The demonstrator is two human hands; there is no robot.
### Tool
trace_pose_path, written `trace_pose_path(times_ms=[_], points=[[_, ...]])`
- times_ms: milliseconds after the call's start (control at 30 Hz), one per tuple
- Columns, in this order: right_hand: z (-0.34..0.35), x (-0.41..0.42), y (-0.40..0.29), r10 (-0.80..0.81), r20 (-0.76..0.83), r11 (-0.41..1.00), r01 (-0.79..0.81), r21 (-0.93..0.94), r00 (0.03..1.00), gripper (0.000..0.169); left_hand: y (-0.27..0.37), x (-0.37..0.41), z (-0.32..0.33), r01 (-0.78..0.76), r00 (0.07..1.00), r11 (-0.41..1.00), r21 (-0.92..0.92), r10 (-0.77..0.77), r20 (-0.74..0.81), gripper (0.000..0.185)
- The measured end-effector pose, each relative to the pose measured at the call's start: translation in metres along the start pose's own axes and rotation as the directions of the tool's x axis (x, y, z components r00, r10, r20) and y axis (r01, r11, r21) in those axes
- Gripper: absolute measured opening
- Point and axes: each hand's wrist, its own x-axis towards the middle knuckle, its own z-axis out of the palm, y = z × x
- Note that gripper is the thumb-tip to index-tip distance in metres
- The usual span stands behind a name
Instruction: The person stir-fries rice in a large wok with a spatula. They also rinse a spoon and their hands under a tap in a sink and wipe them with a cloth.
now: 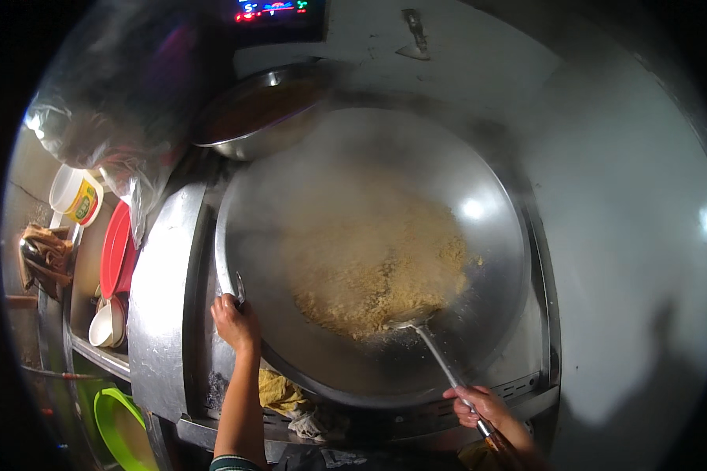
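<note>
A large steel wok [495, 194] fills the middle, with a heap of yellow crumbly food [383, 271] in it and steam hiding part of its far side. My left hand [235, 321] grips the wok's left rim, where a small dark metal piece, perhaps a clamp or handle, shows at the fingers. My right hand [483, 406] is closed round the handle of a metal wok spatula [439, 347]. The spatula's blade lies at the near edge of the food, partly covered by it.
Beyond the wok's left side stands a steel bowl [241, 144] of reddish-brown contents. Plastic bags [118, 147] hang at upper left. A shelf at left holds a red basin [115, 253] and white scoop [106, 327]; a green basin [103, 418] is lower. A yellow cloth [280, 391] lies by the near rim.
</note>
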Motion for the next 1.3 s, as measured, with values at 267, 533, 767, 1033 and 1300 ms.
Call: trace_pose_path(times_ms=[267,533,767,1033,1300], points=[[-0.012,0.022,-0.028,-0.317,-0.268,0.931,0.244,-0.272,0.910,0.025,-0.002,0.001,0.002,-0.003,1.000,1.000,-0.025,0.003,0.006,0.012],[-0.014,0.047,-0.041,-0.209,-0.199,0.978,0.208,-0.028,0.957,0.027,-0.001,-0.001,0.002,-0.021,1.000,0.998,-0.052,0.021,-0.015,0.012],[0.017,0.001,-0.020,-0.108,-0.125,0.994,0.108,-0.005,0.986,0.025,-0.007,0.000,0.002,-0.021,1.000,0.999,-0.046,0.021,-0.001,0.014],[0.015,0.000,-0.011,0.017,-0.057,0.994,-0.023,-0.105,0.998,0.026,-0.002,0.000,0.001,-0.007,1.000,0.998,-0.070,0.007,-0.006,0.016],[0.026,-0.012,-0.017,0.006,-0.132,0.984,-0.030,-0.175,0.991,0.026,-0.003,0.000,0.000,-0.018,1.000,0.997,-0.077,0.017,-0.012,0.016]])
